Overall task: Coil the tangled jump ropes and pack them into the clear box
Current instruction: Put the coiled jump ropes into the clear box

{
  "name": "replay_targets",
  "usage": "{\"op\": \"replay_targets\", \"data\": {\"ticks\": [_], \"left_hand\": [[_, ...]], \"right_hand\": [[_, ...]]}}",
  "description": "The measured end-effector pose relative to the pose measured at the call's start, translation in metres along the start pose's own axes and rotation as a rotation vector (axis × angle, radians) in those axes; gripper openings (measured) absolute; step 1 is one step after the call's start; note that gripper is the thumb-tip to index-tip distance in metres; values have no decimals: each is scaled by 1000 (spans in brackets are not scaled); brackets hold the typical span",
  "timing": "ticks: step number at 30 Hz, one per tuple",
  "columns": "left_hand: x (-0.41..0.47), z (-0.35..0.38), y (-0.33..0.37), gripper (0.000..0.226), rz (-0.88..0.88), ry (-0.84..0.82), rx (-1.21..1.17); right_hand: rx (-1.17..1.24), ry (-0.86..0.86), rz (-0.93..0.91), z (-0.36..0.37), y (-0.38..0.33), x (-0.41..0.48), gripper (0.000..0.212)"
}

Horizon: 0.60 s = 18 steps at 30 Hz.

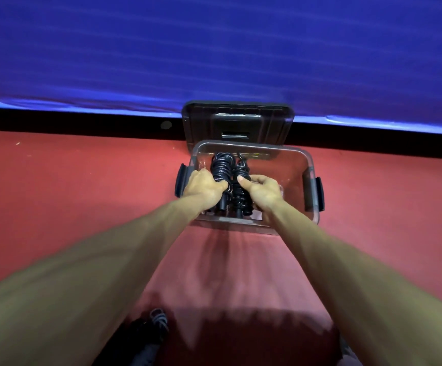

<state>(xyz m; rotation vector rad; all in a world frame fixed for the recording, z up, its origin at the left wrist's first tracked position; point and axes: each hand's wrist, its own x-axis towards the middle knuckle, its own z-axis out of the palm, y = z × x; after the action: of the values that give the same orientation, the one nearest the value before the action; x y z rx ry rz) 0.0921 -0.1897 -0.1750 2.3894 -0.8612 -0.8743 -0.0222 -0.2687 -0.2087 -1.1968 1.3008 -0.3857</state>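
Note:
A clear plastic box (307, 165) with dark side latches stands open on the red floor. Two coiled black jump ropes lie side by side in its left half. My left hand (202, 186) grips the left coiled rope (221, 167), thumb against its side. My right hand (263, 191) grips the right coiled rope (241, 178), thumb pressed on its top. Both hands are inside the box. The ropes' black handles (222, 204) stick out toward me below my hands.
The box's lid (237, 122) leans upright behind it against a blue padded wall (214, 48). Red floor (82, 194) spreads on all sides. A dark shoe (156, 323) shows at the bottom edge.

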Motion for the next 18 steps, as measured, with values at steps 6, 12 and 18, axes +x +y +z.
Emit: {"op": "replay_targets", "data": {"ticks": [6,12,18], "left_hand": [[-23,-2,-24,32,-42,15,47],[-48,-14,-25,24,-22,36,-27],[-92,-46,-44,24,50,205,-277]], "right_hand": [[-43,-108,46,7,3,-19,19],[-59,-62,27,3,-4,-43,32],[28,-114,-86,24,-19,-98,16]]}}
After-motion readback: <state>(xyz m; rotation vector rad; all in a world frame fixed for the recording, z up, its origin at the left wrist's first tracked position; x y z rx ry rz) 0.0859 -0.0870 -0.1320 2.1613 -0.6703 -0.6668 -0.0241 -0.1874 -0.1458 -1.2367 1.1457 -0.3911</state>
